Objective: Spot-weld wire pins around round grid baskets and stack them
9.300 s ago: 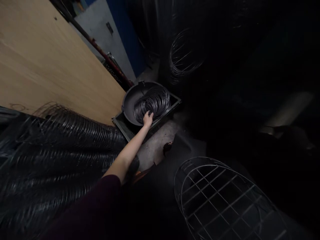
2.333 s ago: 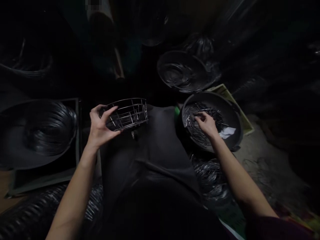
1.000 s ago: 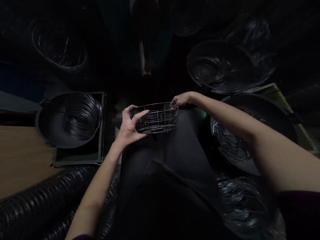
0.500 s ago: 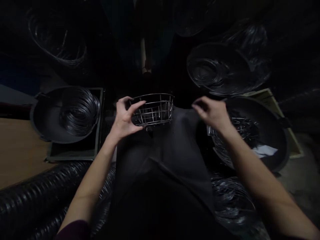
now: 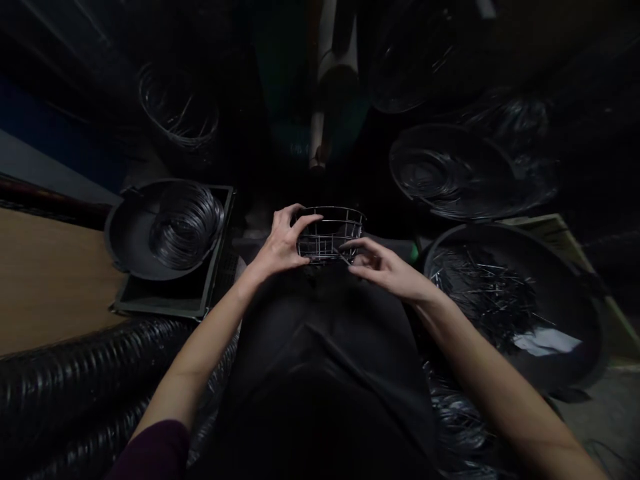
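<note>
Basket: the small wire basket [image 5: 330,235] sits on my lap, at the far end of my dark apron, in the middle of the scene.
Left hand: my left hand [image 5: 281,245] curls round the basket's left rim, thumb outside, fingers hooked over the top wire, pressed on it.
Right hand: my right hand [image 5: 385,270] comes in from the near right, thumb and forefinger pinched at the lower wires (whether a short wire piece sits between them I cannot tell).
Doing it well: I judge the left should brace the rim steady while the right works one crossing at a time.
Right edge: the pan of short wire pieces [image 5: 510,303] lies just beside my right forearm, an easy reach, its rim near my elbow.
Left edge: the pan of coiled wire rings [image 5: 167,227] stands well apart to the left, in a tray.
Open room: mostly over my lap; dark wire stacks crowd the far side.
</note>
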A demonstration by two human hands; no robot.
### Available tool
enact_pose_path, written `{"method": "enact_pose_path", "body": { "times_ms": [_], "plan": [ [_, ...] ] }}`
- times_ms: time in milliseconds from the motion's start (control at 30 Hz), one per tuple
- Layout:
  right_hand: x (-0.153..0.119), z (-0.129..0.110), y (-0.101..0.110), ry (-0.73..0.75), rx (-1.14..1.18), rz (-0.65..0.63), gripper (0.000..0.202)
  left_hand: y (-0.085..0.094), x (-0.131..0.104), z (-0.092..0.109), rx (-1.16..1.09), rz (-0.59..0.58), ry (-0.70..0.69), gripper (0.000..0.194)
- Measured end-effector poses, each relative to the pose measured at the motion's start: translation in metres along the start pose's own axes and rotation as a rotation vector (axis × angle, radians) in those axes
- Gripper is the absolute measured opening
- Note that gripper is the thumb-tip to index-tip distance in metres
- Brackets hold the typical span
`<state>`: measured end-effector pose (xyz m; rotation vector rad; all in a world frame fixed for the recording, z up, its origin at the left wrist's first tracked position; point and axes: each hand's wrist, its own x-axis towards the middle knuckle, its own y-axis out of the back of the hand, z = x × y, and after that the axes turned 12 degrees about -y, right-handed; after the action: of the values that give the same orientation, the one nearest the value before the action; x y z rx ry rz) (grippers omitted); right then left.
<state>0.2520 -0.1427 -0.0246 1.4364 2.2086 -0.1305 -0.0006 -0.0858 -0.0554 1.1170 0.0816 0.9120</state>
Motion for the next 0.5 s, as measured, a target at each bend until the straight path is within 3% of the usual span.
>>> {"method": "enact_pose_path", "body": {
  "times_ms": [67, 133, 200, 300, 400, 500],
  "plan": [
    [0.013, -0.019, -0.003, 0.034, -0.119, 0.009, 0.032, 0.004, 0.002, 0.002, 0.025, 0.006, -0.028, 0.079],
    [0.026, -0.028, -0.007, 0.153, -0.321, 0.18, 0.024, 0.01, 0.003, 0.002, 0.039, 0.02, -0.037, 0.077],
    [0.035, -0.031, -0.01, 0.32, -0.583, 0.325, 0.025, 0.016, 0.004, 0.0, 0.03, 0.044, -0.022, 0.078],
    [0.043, -0.029, -0.012, 0.531, -0.922, 0.384, 0.032, 0.024, 0.005, -0.007, -0.016, 0.079, 0.027, 0.08],
    [0.052, -0.03, -0.008, 0.685, -1.034, 0.41, 0.028, 0.031, 0.01, -0.016, -0.067, 0.101, 0.07, 0.079],
    [0.063, -0.036, -0.002, 0.784, -0.975, 0.423, 0.026, 0.034, 0.019, -0.025, -0.105, 0.138, 0.051, 0.079]
  ]
}}
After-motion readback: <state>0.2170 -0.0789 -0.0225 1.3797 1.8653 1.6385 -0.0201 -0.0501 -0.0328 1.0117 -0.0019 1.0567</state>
